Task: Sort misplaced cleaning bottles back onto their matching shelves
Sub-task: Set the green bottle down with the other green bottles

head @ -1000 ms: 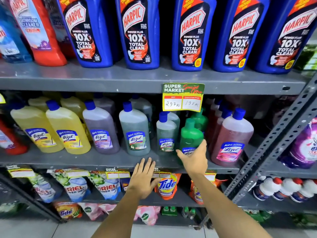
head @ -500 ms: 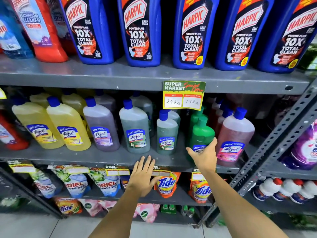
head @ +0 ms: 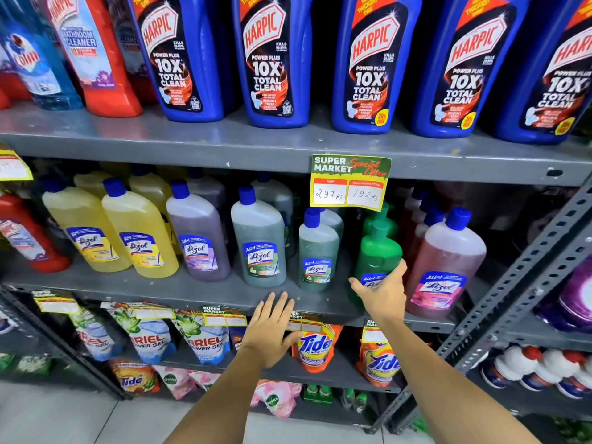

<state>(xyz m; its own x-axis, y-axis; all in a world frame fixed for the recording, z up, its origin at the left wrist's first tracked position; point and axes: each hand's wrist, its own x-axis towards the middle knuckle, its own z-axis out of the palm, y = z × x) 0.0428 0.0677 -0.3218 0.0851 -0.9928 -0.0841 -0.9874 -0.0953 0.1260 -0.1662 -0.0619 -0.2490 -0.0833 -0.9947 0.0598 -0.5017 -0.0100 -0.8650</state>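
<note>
Head view, looking at shop shelves full of cleaning bottles. Right hand up at the middle shelf, grip wrapped around the low part of a green bottle, thumb on its left side, fingers on its right. Green bottle standing up straight on that shelf, between a small grey-green Lizol bottle on the left and a pink Lizol bottle on the right, close to both. Another green bottle just behind it. Left hand lower down, flat and spread wide, holding nothing, fingertips up by the front edge of the middle shelf. More Lizol bottles along the same shelf: two yellow ones, a purple one, a bigger grey-green one. Price tag hanging from the top shelf, just above the green bottle. Big blue Harpic bottles in a row on the top shelf. Soap pouches on the shelf below.
</note>
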